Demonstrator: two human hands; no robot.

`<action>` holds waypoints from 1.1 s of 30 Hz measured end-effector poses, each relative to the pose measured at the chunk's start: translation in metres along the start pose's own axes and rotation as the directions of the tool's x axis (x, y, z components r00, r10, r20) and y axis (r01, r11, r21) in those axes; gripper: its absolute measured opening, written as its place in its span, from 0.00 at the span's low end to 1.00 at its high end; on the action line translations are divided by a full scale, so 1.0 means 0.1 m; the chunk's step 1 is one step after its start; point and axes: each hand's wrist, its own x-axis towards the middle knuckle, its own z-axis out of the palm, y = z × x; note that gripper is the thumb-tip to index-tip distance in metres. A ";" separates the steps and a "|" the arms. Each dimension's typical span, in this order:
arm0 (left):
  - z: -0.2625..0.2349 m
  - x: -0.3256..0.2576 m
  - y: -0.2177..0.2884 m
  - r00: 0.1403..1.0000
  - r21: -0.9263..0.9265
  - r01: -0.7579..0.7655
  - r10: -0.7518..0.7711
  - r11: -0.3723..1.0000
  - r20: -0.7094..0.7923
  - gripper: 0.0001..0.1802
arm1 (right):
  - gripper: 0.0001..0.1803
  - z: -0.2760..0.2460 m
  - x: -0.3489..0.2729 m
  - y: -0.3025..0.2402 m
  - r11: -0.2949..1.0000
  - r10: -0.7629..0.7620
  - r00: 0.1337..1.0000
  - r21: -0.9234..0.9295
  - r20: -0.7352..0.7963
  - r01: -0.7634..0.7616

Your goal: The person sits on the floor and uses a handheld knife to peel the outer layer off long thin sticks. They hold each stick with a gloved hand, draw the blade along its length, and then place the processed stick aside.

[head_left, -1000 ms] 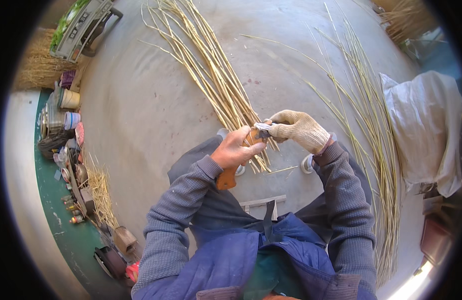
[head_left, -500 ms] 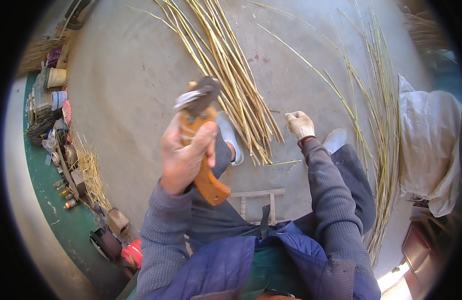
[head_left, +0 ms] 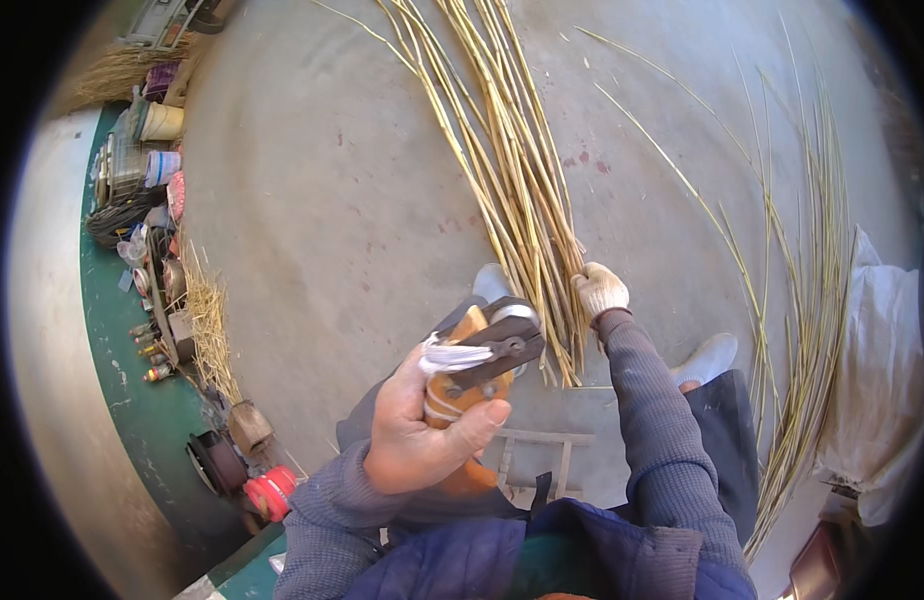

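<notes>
Now the bare left hand (head_left: pixel 407 430) is clamped around an orange-handled tool with a dark metal head (head_left: pixel 482 385). The right hand (head_left: pixel 602 290), in a cream knit glove, has come to the right edge of the bundle of long tan stalks (head_left: pixel 530 170); whether it grips, I cannot tell. Grey concrete floor (head_left: pixel 322 250) beneath spreads widely leftward, and rightward to thin greenish stalks (head_left: pixel 812 270).

Grey knit sleeves (head_left: pixel 672 430), blue jacket (head_left: pixel 447 562), cream glove (head_left: pixel 603 291)

Held the bare left hand (head_left: pixel 414 436) curled left of the stalk bundle (head_left: pixel 527 190); had the right arm (head_left: pixel 660 425) outstretched, gloved right hand (head_left: pixel 602 289) at the bundle's right edge.
</notes>
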 end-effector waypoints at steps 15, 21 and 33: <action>-0.13 0.13 -0.15 0.966 0.062 -0.247 0.251 0.967 -0.056 0.16 | 0.19 -2.00 -2.32 -1.18 0.881 -0.282 0.959 0.402 0.026 0.249; -0.16 0.21 -0.28 0.940 0.065 -0.328 0.333 0.942 -0.071 0.17 | 0.22 -2.32 -3.63 -1.11 0.858 -0.267 0.962 0.467 0.051 0.213; -0.11 -0.80 -0.28 0.949 0.168 -0.297 0.271 0.940 0.161 0.16 | 0.23 -1.95 -4.52 -1.15 0.740 -0.420 0.907 0.569 -0.025 0.359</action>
